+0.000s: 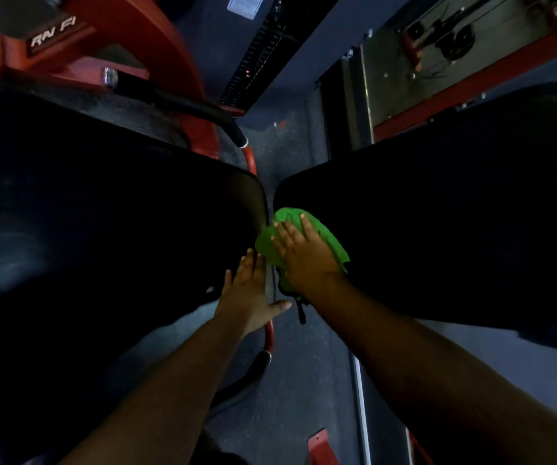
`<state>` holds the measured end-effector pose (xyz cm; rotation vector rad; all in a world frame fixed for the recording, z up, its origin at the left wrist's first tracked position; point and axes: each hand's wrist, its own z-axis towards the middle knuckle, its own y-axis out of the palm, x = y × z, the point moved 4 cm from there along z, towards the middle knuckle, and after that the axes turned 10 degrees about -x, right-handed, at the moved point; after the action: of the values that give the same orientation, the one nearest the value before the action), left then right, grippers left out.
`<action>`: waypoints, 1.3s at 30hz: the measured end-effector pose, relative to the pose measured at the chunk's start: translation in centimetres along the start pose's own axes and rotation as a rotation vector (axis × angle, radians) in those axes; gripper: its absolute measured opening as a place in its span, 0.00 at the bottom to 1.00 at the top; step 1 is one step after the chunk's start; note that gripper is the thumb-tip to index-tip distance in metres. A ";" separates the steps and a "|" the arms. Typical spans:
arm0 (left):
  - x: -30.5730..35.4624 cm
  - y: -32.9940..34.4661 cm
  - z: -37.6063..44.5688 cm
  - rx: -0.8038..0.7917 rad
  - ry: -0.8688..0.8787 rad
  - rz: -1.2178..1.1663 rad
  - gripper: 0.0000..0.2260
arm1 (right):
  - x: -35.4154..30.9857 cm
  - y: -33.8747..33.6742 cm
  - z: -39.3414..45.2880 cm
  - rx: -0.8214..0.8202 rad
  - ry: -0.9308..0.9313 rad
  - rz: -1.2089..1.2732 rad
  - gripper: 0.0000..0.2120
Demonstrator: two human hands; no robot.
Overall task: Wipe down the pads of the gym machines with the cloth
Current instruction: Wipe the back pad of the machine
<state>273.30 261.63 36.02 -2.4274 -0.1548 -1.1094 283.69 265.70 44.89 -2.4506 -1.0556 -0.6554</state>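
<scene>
Two large black pads fill the view, one on the left (102,213) and one on the right (438,229), with a narrow gap between them. A bright green cloth (290,218) lies bunched on the near left edge of the right pad. My right hand (307,256) presses flat on the cloth with straight fingers. My left hand (248,292) rests flat, fingers spread, on the right edge of the left pad, just beside the cloth.
A red machine frame (156,38) with a black handle bar (183,102) stands behind the left pad. A red curved tube (270,333) runs down the gap. Dark speckled floor (287,397) lies below. A metal weight-stack housing (438,62) stands at the back right.
</scene>
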 end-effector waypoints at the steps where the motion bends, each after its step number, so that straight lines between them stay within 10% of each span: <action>1: 0.1 0.3 -0.4 0.003 0.008 0.013 0.55 | -0.6 0.5 -1.1 -0.003 -0.008 0.012 0.39; 29: 23.0 -7.6 -9.7 0.028 0.316 0.197 0.54 | 16.7 7.2 -29.5 0.507 0.631 0.528 0.40; 39: 25.9 -8.4 -9.1 0.049 0.316 0.258 0.52 | 20.3 6.0 -29.5 0.561 0.560 0.896 0.43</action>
<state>281.95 262.71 63.36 -2.1214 0.2237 -1.3288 292.79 258.06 79.16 -1.7878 0.1104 -0.5626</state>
